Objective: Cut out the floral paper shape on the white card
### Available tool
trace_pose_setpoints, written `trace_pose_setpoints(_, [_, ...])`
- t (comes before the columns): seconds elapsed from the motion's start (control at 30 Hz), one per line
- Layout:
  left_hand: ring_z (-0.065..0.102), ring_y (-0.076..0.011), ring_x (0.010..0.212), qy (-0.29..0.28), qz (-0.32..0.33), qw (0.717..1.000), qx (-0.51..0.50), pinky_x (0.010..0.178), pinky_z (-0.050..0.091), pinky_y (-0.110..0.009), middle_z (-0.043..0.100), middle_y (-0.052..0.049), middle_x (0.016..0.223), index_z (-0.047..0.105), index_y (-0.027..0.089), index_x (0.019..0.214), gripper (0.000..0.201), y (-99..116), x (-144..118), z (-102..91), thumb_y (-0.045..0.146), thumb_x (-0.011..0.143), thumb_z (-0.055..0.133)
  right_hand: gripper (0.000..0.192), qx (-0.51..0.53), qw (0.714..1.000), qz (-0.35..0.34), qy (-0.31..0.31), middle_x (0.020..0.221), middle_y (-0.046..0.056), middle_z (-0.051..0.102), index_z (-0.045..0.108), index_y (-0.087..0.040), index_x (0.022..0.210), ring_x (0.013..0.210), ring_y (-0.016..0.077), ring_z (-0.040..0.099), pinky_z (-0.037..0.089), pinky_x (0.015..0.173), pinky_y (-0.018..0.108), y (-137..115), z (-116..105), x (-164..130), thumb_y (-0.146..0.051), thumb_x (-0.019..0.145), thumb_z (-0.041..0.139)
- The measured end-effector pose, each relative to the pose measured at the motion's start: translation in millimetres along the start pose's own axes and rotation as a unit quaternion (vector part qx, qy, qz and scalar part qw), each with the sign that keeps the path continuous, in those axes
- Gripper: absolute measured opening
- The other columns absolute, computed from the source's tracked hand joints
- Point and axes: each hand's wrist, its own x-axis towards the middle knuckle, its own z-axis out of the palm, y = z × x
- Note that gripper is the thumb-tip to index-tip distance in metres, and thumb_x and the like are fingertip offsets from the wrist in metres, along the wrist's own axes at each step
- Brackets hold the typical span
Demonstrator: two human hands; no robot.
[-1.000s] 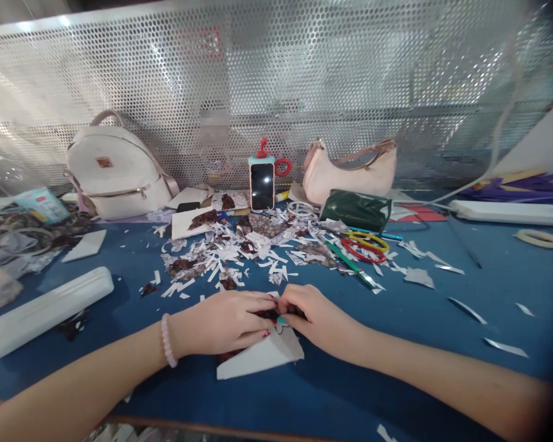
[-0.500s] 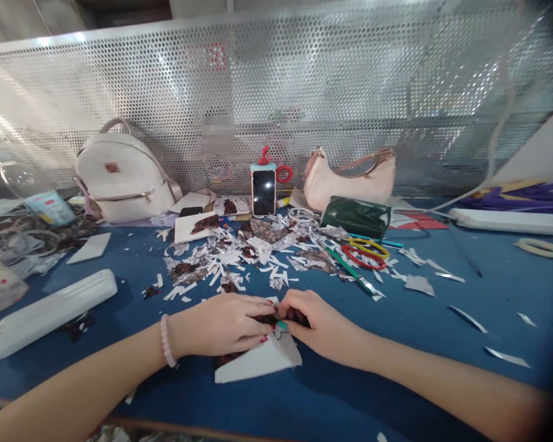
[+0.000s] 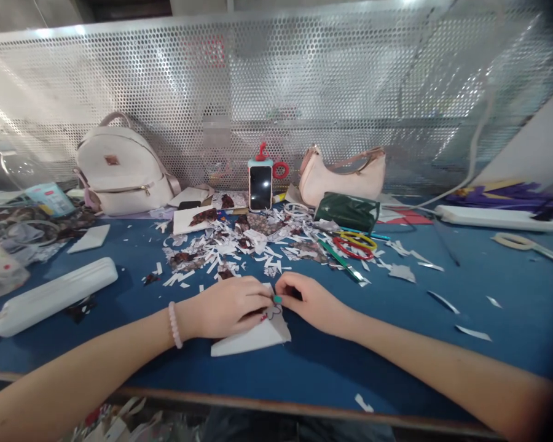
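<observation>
- Left hand [image 3: 228, 305] and right hand [image 3: 306, 301], fingers curled, pinch a small dark scrap [image 3: 271, 309] on the white card [image 3: 253, 337].
- Advice: keep fingertips close, card flat on the tabletop [image 3: 396, 344].

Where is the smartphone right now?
In the head view, the black-screened smartphone stands upright at the table's back centre against the perforated metal screen, between the white backpack and the pink handbag.

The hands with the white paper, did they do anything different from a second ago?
Barely. The left hand and right hand stay pressed together over the dark patterned piece on the white paper; only the camera view shifted. The phone, backpack and scraps stayed put.
</observation>
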Motion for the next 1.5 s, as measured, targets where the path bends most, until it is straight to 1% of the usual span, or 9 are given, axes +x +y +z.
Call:
trace_pose_setpoints(0.13, [0.053,-0.0213,0.091,-0.010,0.000,1.000,0.027,0.080,0.046,-0.034,0.061,-0.013,0.102,0.061,0.010,0.102,0.026,3,2,3.1,0.018,0.089,0.039,0.009,0.020,1.000,0.000,0.011,0.069,-0.001,0.047,0.047,-0.018,0.070,0.063,0.0126,0.042,0.035,0.058,0.025,4,-1,-1,-0.016,0.078,0.049])
trace_pose_setpoints(0.37, [0.052,-0.0205,0.092,-0.015,0.010,1.000,0.011,0.081,0.044,-0.031,0.061,-0.010,0.105,0.062,0.013,0.100,0.026,4,1,0.5,0.017,0.089,0.040,0.007,0.017,1.000,-0.009,0.012,0.070,0.000,0.049,0.049,-0.018,0.070,0.064,0.0132,0.043,0.035,0.059,0.026,7,-1,-1,-0.017,0.077,0.050])
trace_pose_setpoints(0.57, [0.055,-0.0168,0.091,-0.020,-0.069,0.996,-0.057,0.081,0.044,-0.027,0.061,-0.007,0.099,0.061,0.016,0.094,0.018,6,3,2.7,0.017,0.087,0.044,0.007,0.024,1.000,-0.013,0.009,0.069,-0.001,0.048,0.048,-0.018,0.070,0.063,0.0130,0.043,0.035,0.060,0.026,6,0,-1,-0.017,0.076,0.051])
trace_pose_setpoints(0.7, [0.056,-0.0160,0.089,-0.013,-0.118,0.989,-0.094,0.081,0.044,-0.026,0.061,-0.006,0.094,0.059,0.015,0.085,0.009,7,6,3.5,0.015,0.083,0.050,0.007,0.024,1.000,-0.017,0.005,0.069,-0.001,0.048,0.048,-0.018,0.070,0.064,0.0131,0.043,0.035,0.060,0.026,8,0,0,-0.018,0.076,0.050])
trace_pose_setpoints(0.97, [0.053,-0.0168,0.097,-0.042,-0.136,0.981,-0.134,0.088,0.042,-0.028,0.056,-0.007,0.102,0.057,0.016,0.088,0.011,8,9,1.7,0.016,0.086,0.046,0.005,0.029,0.999,-0.018,-0.005,0.070,-0.001,0.048,0.048,-0.018,0.070,0.065,0.0133,0.043,0.035,0.061,0.026,9,-1,-1,-0.016,0.075,0.050])
trace_pose_setpoints(1.1, [0.053,-0.0166,0.094,-0.057,-0.165,0.973,-0.149,0.086,0.042,-0.029,0.055,-0.007,0.101,0.055,0.016,0.085,0.011,9,9,2.2,0.014,0.087,0.044,0.004,0.033,0.999,-0.021,-0.009,0.071,-0.001,0.049,0.049,-0.018,0.071,0.065,0.0131,0.043,0.035,0.061,0.026,8,-2,-2,-0.017,0.075,0.050])
trace_pose_setpoints(1.27, [0.052,-0.0167,0.094,-0.063,-0.175,0.970,-0.156,0.086,0.042,-0.029,0.052,-0.007,0.103,0.054,0.016,0.092,0.011,10,11,0.5,0.016,0.087,0.045,0.005,0.040,0.999,-0.024,-0.008,0.070,-0.001,0.049,0.049,-0.018,0.071,0.064,0.0128,0.043,0.035,0.060,0.025,8,-2,-1,-0.016,0.075,0.050])
trace_pose_setpoints(1.4, [0.051,-0.0166,0.091,-0.079,-0.192,0.967,-0.146,0.084,0.042,-0.029,0.051,-0.006,0.097,0.053,0.015,0.086,0.011,13,15,0.1,0.013,0.087,0.043,0.007,0.045,0.999,-0.023,-0.010,0.068,-0.002,0.048,0.048,-0.018,0.069,0.062,0.0122,0.042,0.035,0.059,0.025,7,-1,0,-0.013,0.073,0.050])
trace_pose_setpoints(1.5, [0.050,-0.0168,0.088,-0.069,-0.205,0.966,-0.142,0.083,0.042,-0.030,0.050,-0.007,0.096,0.050,0.016,0.082,0.011,14,16,2.3,0.014,0.088,0.040,0.006,0.048,0.998,-0.028,-0.011,0.069,-0.001,0.048,0.048,-0.018,0.069,0.063,0.0122,0.043,0.035,0.059,0.025,9,-1,0,-0.015,0.074,0.050])
